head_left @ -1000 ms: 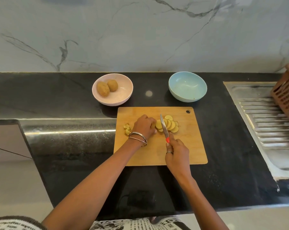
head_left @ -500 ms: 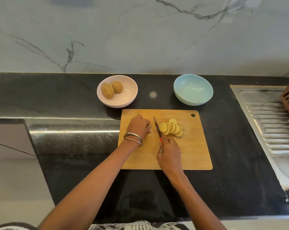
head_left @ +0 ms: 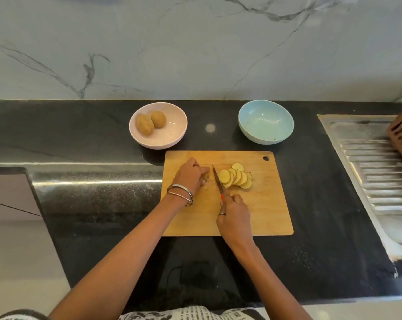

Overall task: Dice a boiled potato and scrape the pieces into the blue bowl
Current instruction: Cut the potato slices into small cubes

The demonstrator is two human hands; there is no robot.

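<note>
Your right hand (head_left: 234, 214) is clamping its grip on the knife (head_left: 217, 180); your left hand (head_left: 190, 175) is curling over something hidden. Potato slices (head_left: 236, 176) are lying fanned on the cutting board (head_left: 271, 204), with the blue bowl (head_left: 266, 121) sitting behind on the surface (head_left: 322, 204).

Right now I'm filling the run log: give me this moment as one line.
step: slicing | right hand: grips knife | left hand: holds potato end, hidden | slices: on board | blue bowl: no pieces
</note>
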